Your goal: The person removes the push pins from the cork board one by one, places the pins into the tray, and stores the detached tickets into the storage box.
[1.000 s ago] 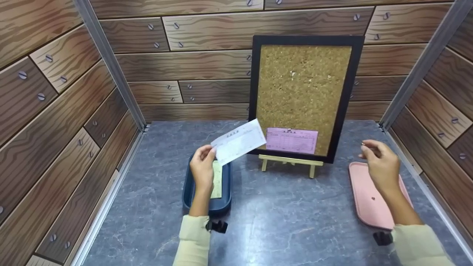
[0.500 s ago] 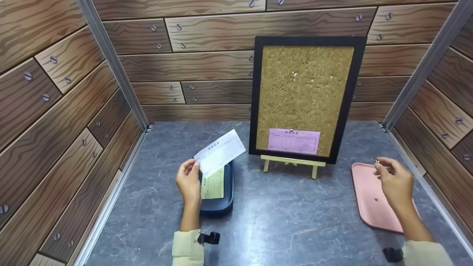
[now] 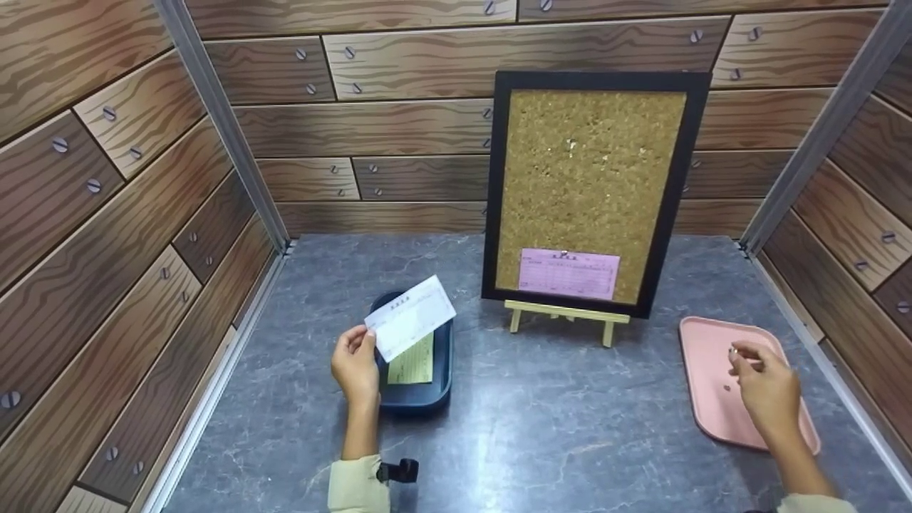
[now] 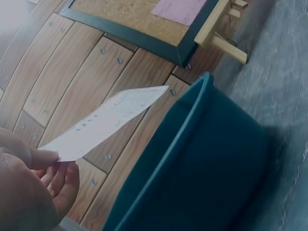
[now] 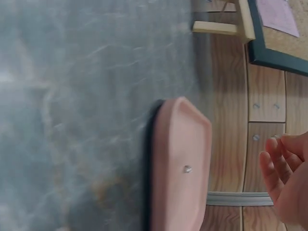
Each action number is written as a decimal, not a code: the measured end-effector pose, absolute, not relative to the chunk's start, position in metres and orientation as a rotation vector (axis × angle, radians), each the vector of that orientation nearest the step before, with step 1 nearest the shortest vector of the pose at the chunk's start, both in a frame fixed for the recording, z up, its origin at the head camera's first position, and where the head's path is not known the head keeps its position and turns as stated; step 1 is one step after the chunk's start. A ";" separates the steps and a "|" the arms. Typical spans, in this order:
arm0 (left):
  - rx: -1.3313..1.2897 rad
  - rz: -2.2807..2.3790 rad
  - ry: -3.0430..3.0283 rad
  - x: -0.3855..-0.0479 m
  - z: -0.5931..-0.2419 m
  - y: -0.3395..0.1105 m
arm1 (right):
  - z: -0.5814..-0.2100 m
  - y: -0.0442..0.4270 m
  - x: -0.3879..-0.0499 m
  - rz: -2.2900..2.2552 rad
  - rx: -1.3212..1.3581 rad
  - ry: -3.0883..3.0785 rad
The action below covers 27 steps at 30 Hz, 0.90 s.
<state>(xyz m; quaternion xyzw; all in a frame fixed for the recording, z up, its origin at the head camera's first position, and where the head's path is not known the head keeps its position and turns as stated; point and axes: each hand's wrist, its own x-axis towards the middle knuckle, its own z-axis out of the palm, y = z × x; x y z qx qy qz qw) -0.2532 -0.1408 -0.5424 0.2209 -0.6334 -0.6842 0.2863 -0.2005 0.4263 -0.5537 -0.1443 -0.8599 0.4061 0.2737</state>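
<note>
In the head view my left hand (image 3: 356,367) pinches a white printed slip (image 3: 410,318) by its lower left corner, thumb on top. The slip hangs tilted over the dark blue bin (image 3: 427,399), where a yellow-green slip (image 3: 412,365) lies. On the right, my right hand (image 3: 769,388) is above the pink tray (image 3: 712,413). Between its thumb and forefinger it pinches a small shiny thumbtack (image 3: 733,351). Another tack (image 5: 187,169) lies on the tray in the right wrist view.
A black-framed cork board (image 3: 591,178) leans on a small wooden easel (image 3: 563,311) at the back. A pink slip (image 3: 568,274) is tacked low on the cork. Wood-patterned walls (image 3: 399,128) enclose the grey marbled table (image 3: 541,420) at the back and sides.
My left hand has moved left and down with the white slip, away from the board. My right hand has gone down and slightly right, over the pink tray, still pinching the thumbtack.
</note>
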 end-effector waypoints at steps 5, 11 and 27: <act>0.623 -1.780 -1.732 -0.254 -0.549 -0.144 | -0.569 0.433 -0.193 0.947 -0.398 -2.436; 0.661 -1.677 -1.821 -0.255 -0.555 -0.140 | -0.579 0.437 -0.190 0.837 -0.375 -2.515; 0.706 -1.628 -1.857 -0.258 -0.561 -0.140 | -0.591 0.441 -0.191 0.797 -0.345 -2.599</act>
